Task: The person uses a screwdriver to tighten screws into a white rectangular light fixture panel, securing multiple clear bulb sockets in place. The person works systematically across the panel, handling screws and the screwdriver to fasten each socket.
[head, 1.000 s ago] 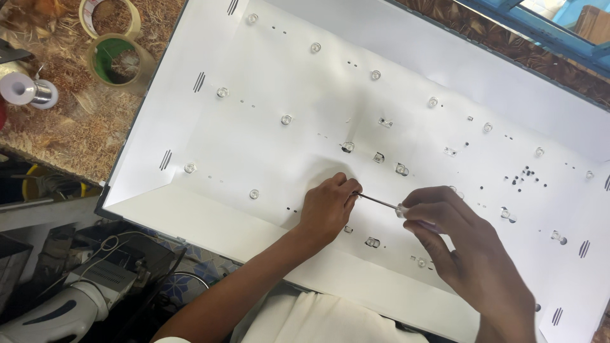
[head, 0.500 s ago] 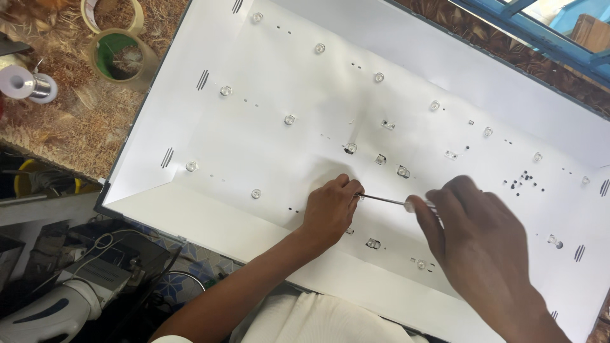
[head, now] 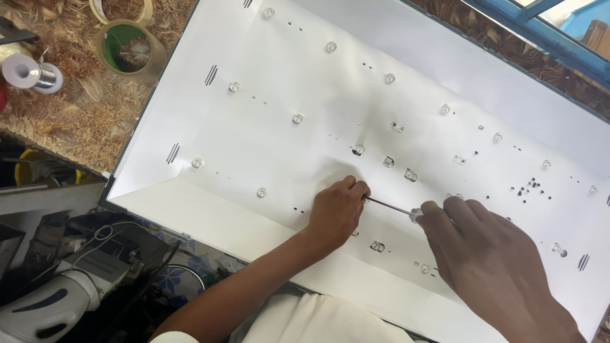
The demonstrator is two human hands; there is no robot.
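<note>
Single head-worn view, looking steeply down from close above at a white panel (head: 318,127) lying on a bench (head: 70,121).

The white reflector sheet (head: 305,82) looked like smooth, matt paper or plastic, dotted with clear glossy lens caps (head: 297,118). The thin screwdriver shaft (head: 387,206) was shiny metal. The counter (head: 76,121) looked rough and fibrous brown; the tape roll (head: 130,47) was glossy.
</note>
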